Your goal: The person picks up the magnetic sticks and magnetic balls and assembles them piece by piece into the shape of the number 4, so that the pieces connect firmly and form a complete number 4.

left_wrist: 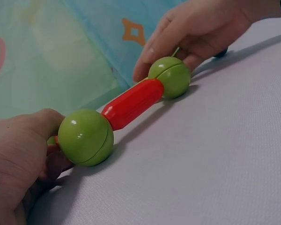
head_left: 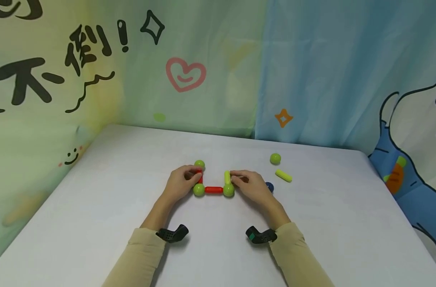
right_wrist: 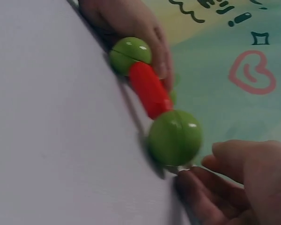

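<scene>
Green balls and rods form a three-sided frame on the table. My left hand (head_left: 182, 181) pinches the red rod (head_left: 200, 179) on the frame's left side, between the far-left green ball (head_left: 200, 164) and the near-left green ball (head_left: 199, 189). Another red rod (head_left: 214, 190) runs across to the near-right green ball (head_left: 229, 190). From that ball a yellow-green rod (head_left: 227, 177) points away from me. Beside its right side is my right hand (head_left: 251, 185), fingers bent, thumb and fingertips apart in the right wrist view. Whether they touch the rod is unclear.
A dark blue ball (head_left: 270, 186) lies partly hidden behind my right hand. Farther right are a loose yellow-green rod (head_left: 284, 175) and a green ball (head_left: 275, 158). A printed curtain (head_left: 218, 79) hangs along the back of the white table (head_left: 95, 207).
</scene>
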